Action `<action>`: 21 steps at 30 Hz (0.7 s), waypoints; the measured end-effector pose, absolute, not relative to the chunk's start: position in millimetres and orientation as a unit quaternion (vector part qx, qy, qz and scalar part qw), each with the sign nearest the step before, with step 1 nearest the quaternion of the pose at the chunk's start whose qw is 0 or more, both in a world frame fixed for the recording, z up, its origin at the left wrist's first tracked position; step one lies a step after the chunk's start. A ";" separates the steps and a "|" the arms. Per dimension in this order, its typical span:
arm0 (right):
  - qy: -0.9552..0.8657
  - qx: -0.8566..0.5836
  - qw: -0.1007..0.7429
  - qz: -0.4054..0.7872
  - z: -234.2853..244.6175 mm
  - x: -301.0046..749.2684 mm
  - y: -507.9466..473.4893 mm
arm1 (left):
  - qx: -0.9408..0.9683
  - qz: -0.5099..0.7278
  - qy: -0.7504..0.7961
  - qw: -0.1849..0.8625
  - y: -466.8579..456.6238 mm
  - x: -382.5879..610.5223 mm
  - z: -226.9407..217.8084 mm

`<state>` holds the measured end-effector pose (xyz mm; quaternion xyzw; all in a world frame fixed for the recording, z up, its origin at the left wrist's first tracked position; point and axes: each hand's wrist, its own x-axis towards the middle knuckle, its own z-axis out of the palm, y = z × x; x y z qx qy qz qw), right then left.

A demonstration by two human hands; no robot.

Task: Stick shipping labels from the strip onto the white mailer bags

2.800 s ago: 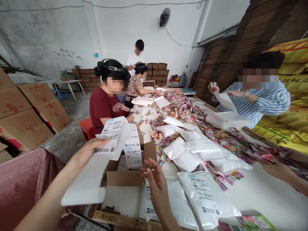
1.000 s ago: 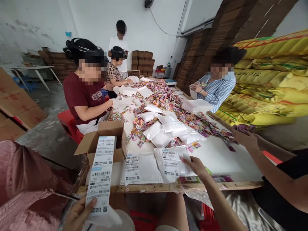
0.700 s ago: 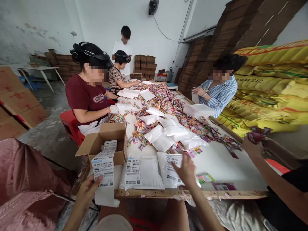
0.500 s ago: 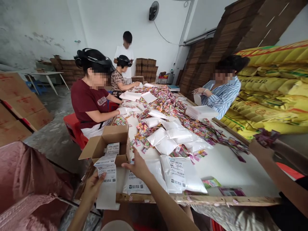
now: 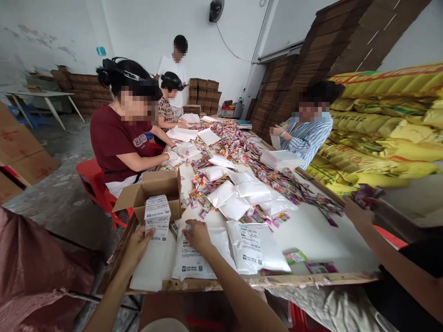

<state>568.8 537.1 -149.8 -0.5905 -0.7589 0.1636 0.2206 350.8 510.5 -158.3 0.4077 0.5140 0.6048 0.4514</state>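
Observation:
My left hand (image 5: 139,243) grips a folded strip of printed shipping labels (image 5: 156,216) by its left edge, thumb on top. The strip rises into an open cardboard box (image 5: 162,184), and its blank lower end hangs at the table edge. My right hand (image 5: 200,235) lies over the upper part of a white mailer bag (image 5: 221,251), fingers apart, partly covering the label stuck on it. Right of that bag is another labelled white mailer bag (image 5: 277,256). Behind them lie several plump white bags (image 5: 235,207) without visible labels.
Small colourful packets (image 5: 235,133) cover much of the table (image 5: 311,240). Co-workers sit on both sides, and one person stands at the back. At right, a co-worker's hands (image 5: 360,212) hold purple packets. Yellow sacks (image 5: 380,133) are piled behind.
My right hand has come down from beside the box onto the left mailer bag. My left hand and the label strip have moved slightly up and left. The view has shifted a little.

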 end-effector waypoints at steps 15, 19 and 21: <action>-0.650 -0.735 0.191 -0.036 -83.8 704.8 601.0 | 0.118 0.615 0.479 0.615 369.5 366.3 -109.1; -0.737 -0.614 0.275 -0.068 -78.4 688.1 533.5 | 0.132 0.643 0.498 0.567 369.7 365.7 -99.3; -0.793 -0.542 0.276 -0.041 -92.7 673.1 484.2 | 0.159 0.635 0.496 0.570 372.8 367.4 -104.0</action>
